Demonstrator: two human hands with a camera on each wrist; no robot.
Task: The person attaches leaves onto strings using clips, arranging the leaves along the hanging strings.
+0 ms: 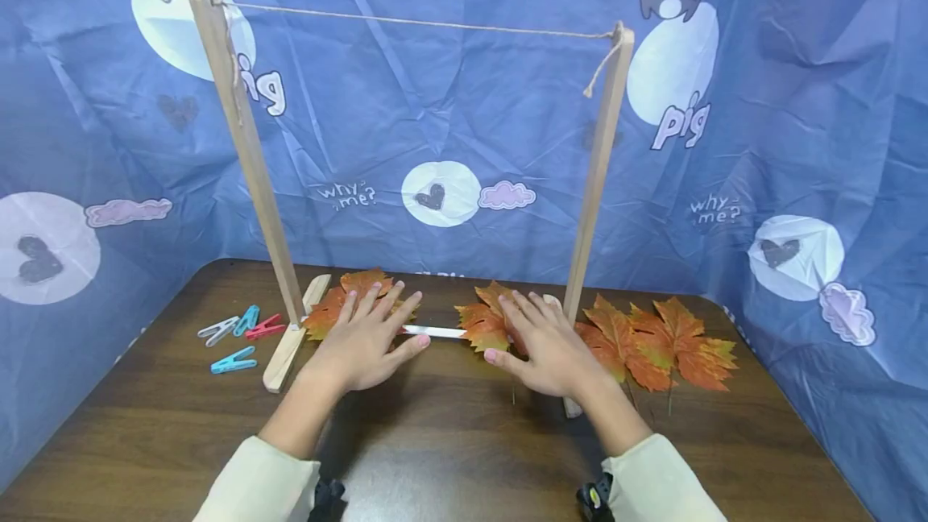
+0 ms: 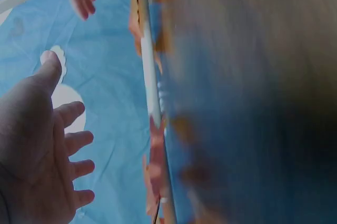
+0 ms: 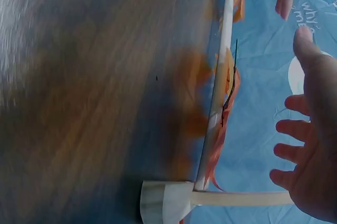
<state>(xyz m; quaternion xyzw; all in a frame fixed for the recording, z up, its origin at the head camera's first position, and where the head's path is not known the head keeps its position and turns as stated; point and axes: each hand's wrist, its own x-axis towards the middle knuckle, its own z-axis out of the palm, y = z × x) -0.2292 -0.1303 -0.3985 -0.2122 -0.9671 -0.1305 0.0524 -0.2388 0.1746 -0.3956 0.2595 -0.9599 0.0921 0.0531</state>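
Note:
My left hand is spread palm down with fingers extended, holding nothing, in front of an orange maple leaf at the left post's foot. Mirroring it, my right hand is spread beside another maple leaf. A white strip lies between these leaves. Both wrist views show a gap between the hands and the tabletop: the left wrist view has my left hand raised, and the right wrist view has my right hand likewise. More leaves lie to the right of my right hand.
Two wooden posts stand on flat feet, with a twine tied between their tops. Several clothespins, blue, white and red, lie on the table at the left. A blue printed cloth hangs behind and at both sides.

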